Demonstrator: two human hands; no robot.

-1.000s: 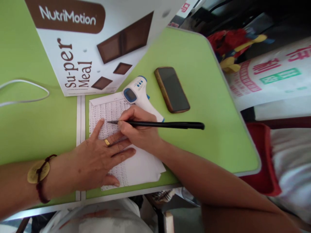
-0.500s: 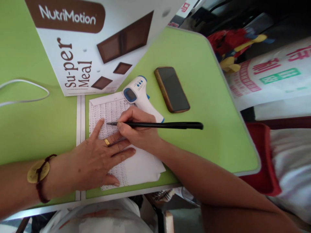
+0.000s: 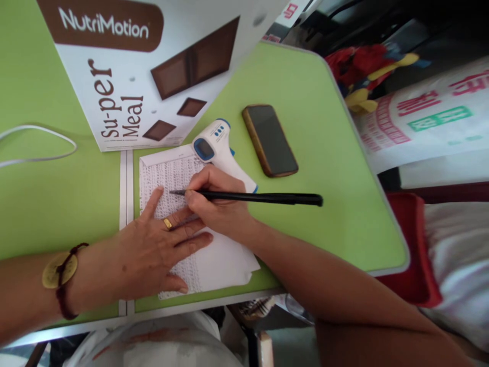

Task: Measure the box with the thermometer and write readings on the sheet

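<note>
A black pen (image 3: pixel 263 198) is gripped in my right hand (image 3: pixel 219 201), its tip at the handwritten lines on a sheet of paper (image 3: pixel 225 260). Rows of small writing cover the sheet's left part, while its lower right is blank. My left hand (image 3: pixel 156 250) lies flat on the paper with the fingers spread, and it hides part of the writing. A ring and a corded bracelet are on that hand and wrist. Just beyond my right hand, a white and blue infrared thermometer (image 3: pixel 219 148) rests partly over the paper's top edge.
On the green table (image 3: pixel 328 219) a phone (image 3: pixel 270 140) lies right of the thermometer. Behind the paper stands a large NutriMotion box (image 3: pixel 126 97). A white cable (image 3: pixel 57 132) curves at the left. Beyond the right edge are a red stool (image 3: pixel 416 255) and a printed white sack (image 3: pixel 428 112).
The pen has shifted very slightly, its rear end a little farther right and lower. My left hand stays in place on the paper.
</note>
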